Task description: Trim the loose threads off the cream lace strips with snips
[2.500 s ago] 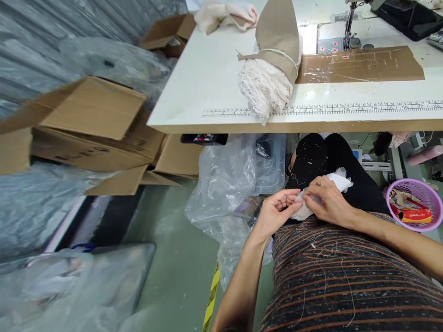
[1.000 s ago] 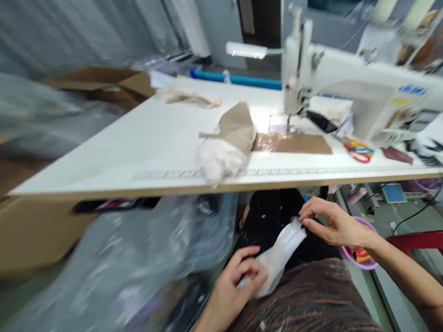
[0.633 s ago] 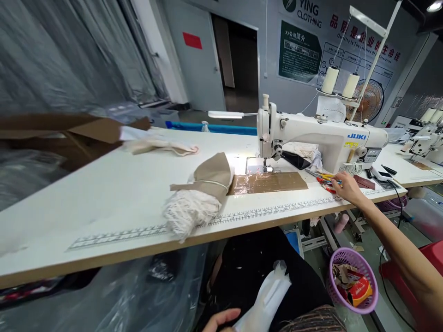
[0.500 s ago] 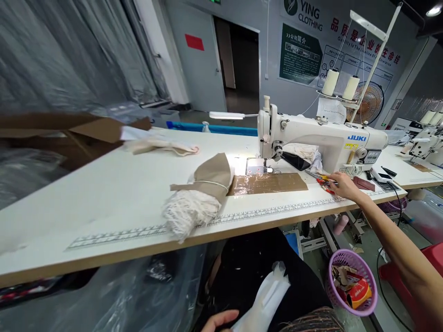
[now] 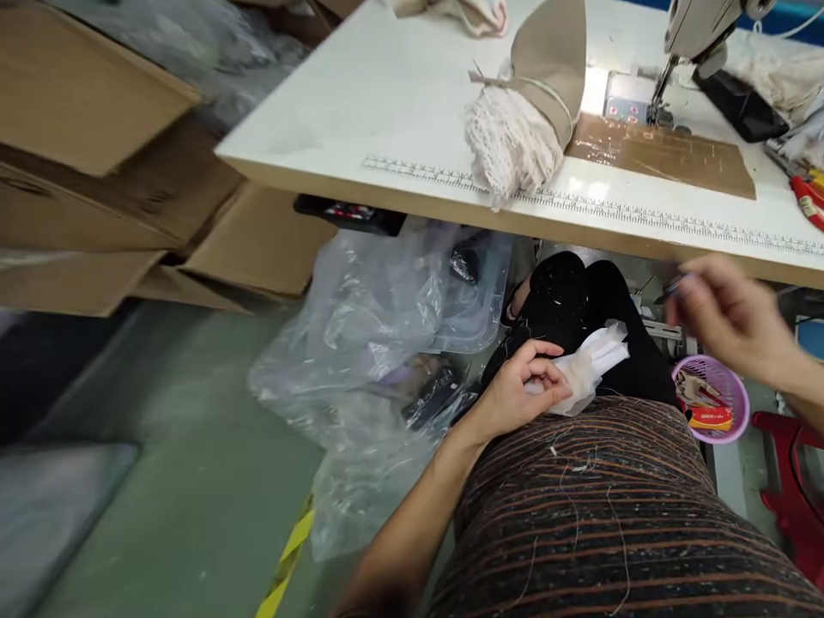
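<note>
My left hand [image 5: 531, 386] is closed on a white translucent bundle [image 5: 589, 365] that lies on my lap. My right hand [image 5: 724, 309] is raised at the right, by the table's front edge. Its fingers are pinched on a small dark item [image 5: 673, 287], blurred and too small to name. On the table [image 5: 360, 103] lies a pale lace bundle [image 5: 511, 137] wrapped in brown paper and tied. To its right are a brown board [image 5: 669, 159] and the needle end of a sewing machine [image 5: 692, 34].
Red-handled scissors [image 5: 808, 202] rest at the table's right. Cardboard boxes [image 5: 83, 94] stand at the left. Plastic bags [image 5: 379, 300] hang below the table. A purple basket [image 5: 737, 390] and a red stool [image 5: 789, 481] are at the lower right.
The view has swung down and to the left. My right hand has left the tools on the table and come back towards my lap. More of my left hand now shows.
</note>
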A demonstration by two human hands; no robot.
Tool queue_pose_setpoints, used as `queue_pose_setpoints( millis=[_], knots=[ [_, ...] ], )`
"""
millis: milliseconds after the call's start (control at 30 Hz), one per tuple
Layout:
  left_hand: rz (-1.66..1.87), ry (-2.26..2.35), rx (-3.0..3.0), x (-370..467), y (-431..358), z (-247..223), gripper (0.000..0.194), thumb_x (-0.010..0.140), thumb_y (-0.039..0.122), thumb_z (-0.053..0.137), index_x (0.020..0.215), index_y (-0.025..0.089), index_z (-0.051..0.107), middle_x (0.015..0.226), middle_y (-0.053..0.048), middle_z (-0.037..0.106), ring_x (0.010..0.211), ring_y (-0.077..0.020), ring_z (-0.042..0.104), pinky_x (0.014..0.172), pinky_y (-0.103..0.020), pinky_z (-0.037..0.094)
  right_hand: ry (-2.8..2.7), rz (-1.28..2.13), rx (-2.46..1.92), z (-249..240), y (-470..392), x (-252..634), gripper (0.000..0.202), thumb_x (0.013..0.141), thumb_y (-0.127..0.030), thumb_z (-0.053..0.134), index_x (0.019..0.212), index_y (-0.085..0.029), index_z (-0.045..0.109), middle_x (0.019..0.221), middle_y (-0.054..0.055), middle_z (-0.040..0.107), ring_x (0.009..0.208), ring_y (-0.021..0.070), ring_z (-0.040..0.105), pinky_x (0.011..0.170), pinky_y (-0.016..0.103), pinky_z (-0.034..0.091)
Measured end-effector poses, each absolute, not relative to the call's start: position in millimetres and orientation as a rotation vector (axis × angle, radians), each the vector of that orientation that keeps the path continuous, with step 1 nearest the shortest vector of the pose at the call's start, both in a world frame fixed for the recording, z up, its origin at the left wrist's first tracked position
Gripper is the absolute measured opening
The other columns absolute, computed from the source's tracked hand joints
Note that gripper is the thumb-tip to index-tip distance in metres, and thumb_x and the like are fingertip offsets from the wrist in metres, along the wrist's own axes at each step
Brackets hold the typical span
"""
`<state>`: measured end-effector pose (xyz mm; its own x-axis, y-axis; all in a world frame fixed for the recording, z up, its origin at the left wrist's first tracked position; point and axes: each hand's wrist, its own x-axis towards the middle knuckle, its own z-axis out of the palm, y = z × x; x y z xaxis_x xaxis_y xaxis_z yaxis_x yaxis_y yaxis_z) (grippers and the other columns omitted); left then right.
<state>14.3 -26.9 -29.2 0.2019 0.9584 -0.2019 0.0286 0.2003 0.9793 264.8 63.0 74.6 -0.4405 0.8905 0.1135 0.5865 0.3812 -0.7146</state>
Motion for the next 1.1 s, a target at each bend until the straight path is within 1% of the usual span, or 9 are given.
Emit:
queue_pose_setpoints(
  millis=[100, 200, 300, 400, 467, 667, 800, 967, 1100],
  knots=[
    [0.938, 1.146, 1.177, 13.9, -30.6, -31.9, 0.043, 0.071, 0.027, 0.076, 0.106, 0.018, 0.053, 0.069, 0.002, 0.07, 0.062, -0.0122, 0.061, 0.066, -0.026, 0.045, -2.426, 1.124, -0.938, 51.1, 34.1, 226.7, 0.02, 0.099, -0.032, 0.04, 0.109, -0.02, 0.054, 0.076, 0.001, 0.062, 0.059, 0.0124, 0.053, 0.057, 0.025, 0.045],
    [0.976, 1.165, 1.186, 13.8, -32.9, -35.1, 0.043, 0.071, 0.027, 0.077, 0.105, 0.018, 0.053, 0.07, 0.002, 0.07, 0.064, -0.0122, 0.062, 0.066, -0.025, 0.046, -2.558, 1.158, -0.893, 34.9, 27.4, 214.0, 0.024, 0.096, -0.023, 0.039, 0.116, -0.018, 0.052, 0.082, 0.003, 0.063, 0.063, 0.0135, 0.054, 0.061, 0.026, 0.045],
    [1.029, 1.182, 1.177, 15.3, -36.0, -38.6, 0.044, 0.071, 0.028, 0.078, 0.107, 0.019, 0.053, 0.071, 0.002, 0.072, 0.065, -0.0128, 0.065, 0.067, -0.025, 0.049, -2.624, 1.138, -0.947, 27.2, 27.6, 214.3, 0.024, 0.098, -0.026, 0.036, 0.104, -0.017, 0.057, 0.07, 0.001, 0.059, 0.057, 0.0132, 0.048, 0.058, 0.025, 0.038],
    [1.1, 1.197, 1.178, 17.2, -39.8, -42.4, 0.045, 0.071, 0.027, 0.077, 0.108, 0.02, 0.052, 0.072, 0.002, 0.073, 0.066, -0.0137, 0.068, 0.07, -0.027, 0.052, -2.686, 1.029, -0.946, 22.8, 28.4, 215.0, 0.042, 0.103, -0.034, 0.028, 0.079, -0.019, 0.057, 0.063, 0.001, 0.053, 0.053, 0.0125, 0.042, 0.055, 0.026, 0.029],
    [1.14, 1.225, 1.188, 17.7, -42.2, -45.5, 0.044, 0.071, 0.027, 0.078, 0.107, 0.02, 0.053, 0.072, 0.002, 0.074, 0.068, -0.0147, 0.069, 0.073, -0.028, 0.053, -2.706, 0.943, -0.935, 20.7, 29.8, 214.8, 0.05, 0.104, -0.039, 0.023, 0.073, -0.019, 0.055, 0.061, 0.001, 0.051, 0.052, 0.0127, 0.039, 0.055, 0.028, 0.026],
    [1.16, 1.323, 1.21, 14.0, -46.1, -54.3, 0.041, 0.069, 0.028, 0.081, 0.103, 0.02, 0.06, 0.075, -0.003, 0.077, 0.078, -0.0192, 0.071, 0.08, -0.031, 0.054, -2.654, 0.959, -0.984, 22.6, 35.4, 215.4, 0.057, 0.105, -0.044, 0.017, 0.081, -0.017, 0.06, 0.064, 0.002, 0.055, 0.053, 0.0128, 0.043, 0.056, 0.026, 0.029],
    [1.146, 1.338, 1.196, 13.7, -45.0, -52.7, 0.037, 0.068, 0.026, 0.081, 0.099, 0.019, 0.062, 0.073, -0.002, 0.076, 0.077, -0.0185, 0.071, 0.077, -0.028, 0.053, -2.756, 0.802, -0.92, 21.8, 34.2, 214.7, 0.058, 0.105, -0.043, 0.017, 0.08, -0.016, 0.062, 0.064, 0.004, 0.058, 0.055, 0.0136, 0.046, 0.056, 0.028, 0.027],
    [1.163, 1.275, 1.11, 18.6, -42.4, -44.8, 0.047, 0.069, 0.024, 0.079, 0.108, 0.018, 0.054, 0.069, 0.003, 0.073, 0.063, -0.0123, 0.066, 0.066, -0.024, 0.051, -2.982, 0.483, -0.838, 16.0, 30.1, 214.6, 0.057, 0.106, -0.043, 0.02, 0.087, -0.014, 0.065, 0.07, 0.007, 0.064, 0.055, 0.0137, 0.049, 0.051, 0.029, 0.019],
    [1.154, 1.214, 1.017, 20.4, -41.7, -40.2, 0.053, 0.068, 0.023, 0.079, 0.11, 0.018, 0.049, 0.068, 0.005, 0.071, 0.064, -0.0115, 0.066, 0.067, -0.024, 0.051, -3.005, 0.277, -0.77, 11.6, 28.3, 215.7, 0.062, 0.106, -0.043, 0.017, 0.083, -0.012, 0.066, 0.067, 0.007, 0.064, 0.054, 0.0144, 0.049, 0.049, 0.029, 0.016]
  ],
)
